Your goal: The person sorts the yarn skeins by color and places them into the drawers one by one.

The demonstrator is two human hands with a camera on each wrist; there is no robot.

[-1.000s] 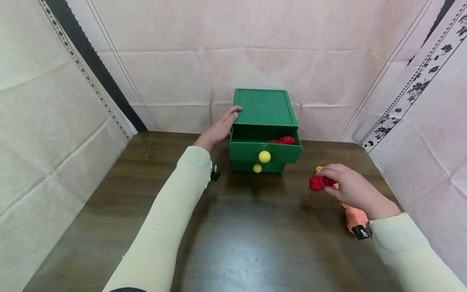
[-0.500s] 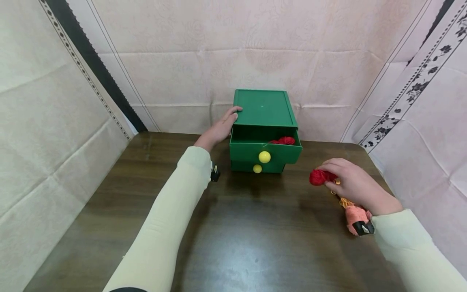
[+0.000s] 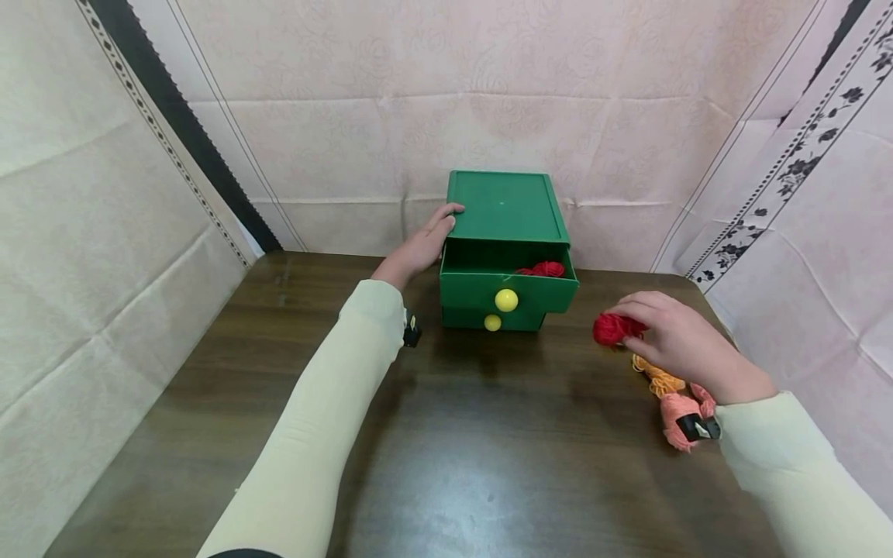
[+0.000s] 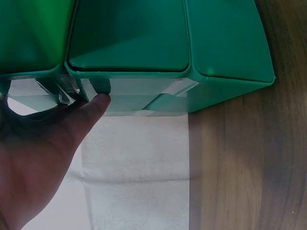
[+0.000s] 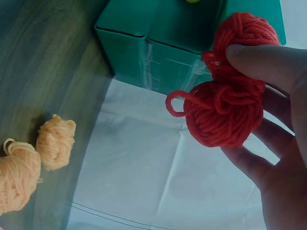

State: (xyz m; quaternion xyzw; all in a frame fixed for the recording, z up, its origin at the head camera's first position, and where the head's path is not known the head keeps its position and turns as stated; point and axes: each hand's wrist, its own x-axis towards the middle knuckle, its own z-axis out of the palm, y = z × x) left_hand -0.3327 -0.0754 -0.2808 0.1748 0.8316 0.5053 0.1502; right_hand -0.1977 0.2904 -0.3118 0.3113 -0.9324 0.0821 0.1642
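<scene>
Item 1: red yarn bundle (image 5: pixel 224 112). Location: in your right hand (image 3: pixel 673 341), seemingly clear of the bench (image 3: pixel 488 449), to the right of the green cabinet (image 3: pixel 505 205). Right hand: closed to a pinch, your thumb across the upper lobe, fingers behind and beneath. Left hand (image 3: pixel 422 242): fingers mostly extended along the cabinet's left upper edge, thumb against its side; nothing enclosed.

Hazards, as judged: a slackening thumb could let the bundle roll out of your fingers, as the lobes are rounded and probably soft. The stray loop could catch on a finger or on the rim of the upper drawer (image 3: pixel 460 287) if brought near it. The cabinet looks light; should your left hand push unevenly, it may skid, or the pulled-out drawer may slide.

Appearance of item 1: saturated red, 2 plump lobes with a narrow tied waist, strands wound thickly, 1 loop sticking out at the side.

Related stock: more red yarn (image 3: pixel 546 269) inside the upper drawer; orange yarn (image 3: pixel 659 380) and pink yarn (image 3: pixel 675 415) on the bench, near your right wrist.
</scene>
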